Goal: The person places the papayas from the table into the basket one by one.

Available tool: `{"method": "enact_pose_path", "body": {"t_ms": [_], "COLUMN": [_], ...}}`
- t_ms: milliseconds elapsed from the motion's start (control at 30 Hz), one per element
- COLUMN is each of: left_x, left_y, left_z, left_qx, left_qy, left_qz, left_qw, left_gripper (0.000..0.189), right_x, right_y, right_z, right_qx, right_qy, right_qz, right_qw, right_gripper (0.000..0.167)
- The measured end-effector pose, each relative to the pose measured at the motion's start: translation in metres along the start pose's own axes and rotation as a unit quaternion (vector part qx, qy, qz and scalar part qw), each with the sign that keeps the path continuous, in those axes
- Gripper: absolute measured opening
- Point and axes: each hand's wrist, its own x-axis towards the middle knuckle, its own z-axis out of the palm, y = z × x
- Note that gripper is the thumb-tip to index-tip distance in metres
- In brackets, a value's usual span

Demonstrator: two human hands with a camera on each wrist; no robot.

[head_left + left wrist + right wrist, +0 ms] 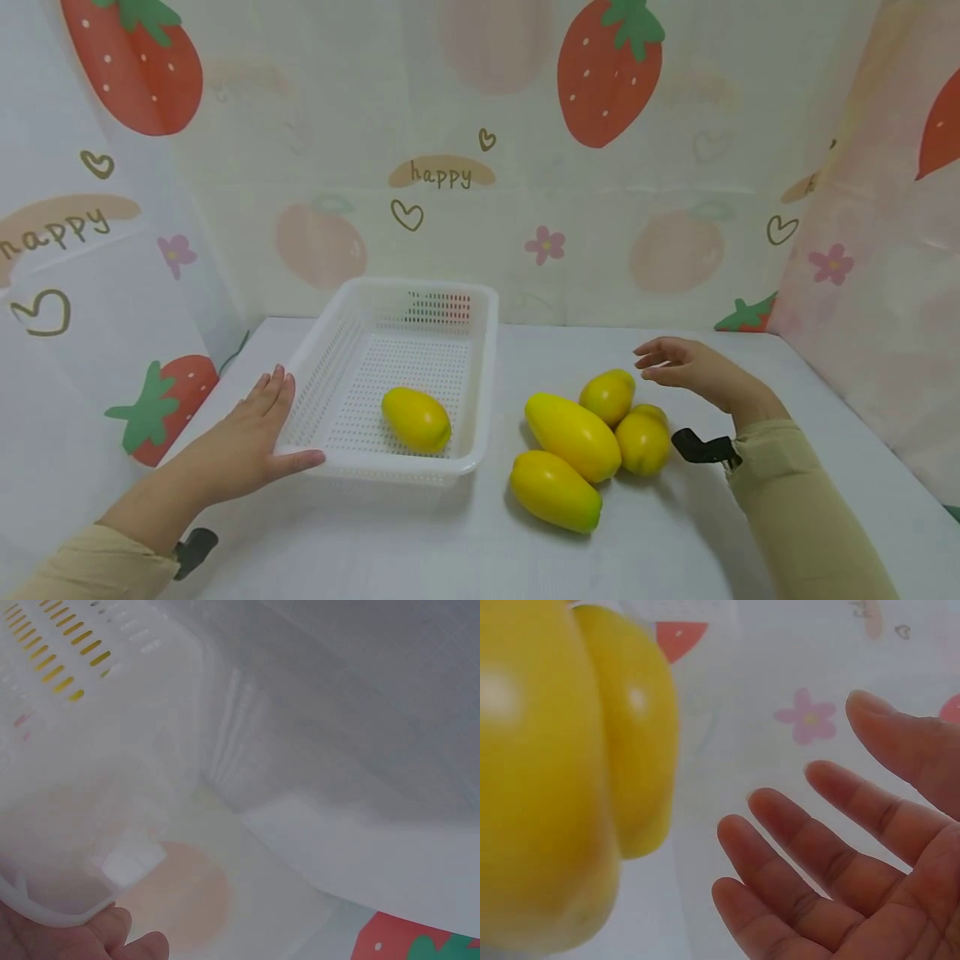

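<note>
Printed backdrop (525, 100): the word "happy" in brown lettering on a tan oval patch (442, 172), directly above and behind the white basket (480, 375). A second "happy" on a like patch (63, 227) on the panel left of the basket; no other lettering legible

A white table (420, 542) carries everything. A white perforated basket (480, 375) stands on it left of the middle. Four yellow mangoes lie directly on the tabletop, just right of the basket and huddled together: two long ones (572, 435) (555, 490) in front and two rounder ones (608, 395) (643, 439) behind and beside them
</note>
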Motion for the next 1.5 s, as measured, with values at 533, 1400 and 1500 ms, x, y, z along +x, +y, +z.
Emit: {"method": "enact_pose_path", "body": {"t_ms": [533, 1400, 1500], "left_x": [0.000, 0.001, 0.001], "left_y": [-0.001, 0.000, 0.000], "left_z": [0.001, 0.001, 0.000], "left_qx": [-0.001, -0.001, -0.003], "left_qy": [0.007, 0.005, 0.002], "left_qz": [0.005, 0.003, 0.001], "left_qw": [1.0000, 1.0000, 1.0000], "left_gripper": [0.119, 0.119, 0.120], "right_x": [-0.010, -0.037, -0.043], "right_y": [0.034, 0.056, 0.059], "right_z": [0.014, 0.015, 0.014], "right_qx": [0.018, 0.021, 0.028], "right_qy": [-0.022, -0.087, -0.095], "right_qz": [0.055, 0.065, 0.060], "right_qw": [0.9981, 0.9939, 0.9933], "right_gripper": [0.049, 0.055, 0.056]}}
